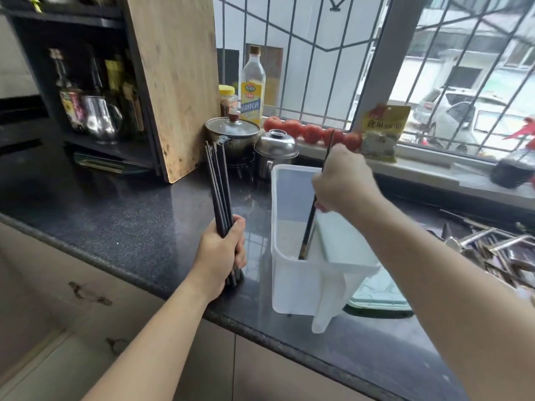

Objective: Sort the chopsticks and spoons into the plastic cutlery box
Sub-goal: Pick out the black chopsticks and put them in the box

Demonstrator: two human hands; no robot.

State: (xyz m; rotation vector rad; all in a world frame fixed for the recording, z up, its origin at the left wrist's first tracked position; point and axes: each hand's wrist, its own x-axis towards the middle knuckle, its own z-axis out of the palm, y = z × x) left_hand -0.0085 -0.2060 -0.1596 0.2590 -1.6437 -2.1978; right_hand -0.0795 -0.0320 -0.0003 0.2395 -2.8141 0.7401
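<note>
My left hand (223, 256) grips a bundle of several dark chopsticks (218, 183), standing upright with the lower ends on the dark counter. To its right stands the translucent plastic cutlery box (292, 285), with a divider inside. My right hand (344, 183) is above the box and holds a dark chopstick (309, 227) nearly upright. The chopstick's lower tip reaches down into the box's left compartment, and its top end sticks up past my hand. More cutlery (492, 250) lies in a heap at the right edge; I cannot make out single spoons there.
A wooden cutting board (173, 82) leans at the back left beside a dark shelf. A lidded pot (231, 134), a steel lid (276, 146), bottles and tomatoes (312, 133) stand behind the box by the barred window. A pale green lid (379, 296) lies right of the box.
</note>
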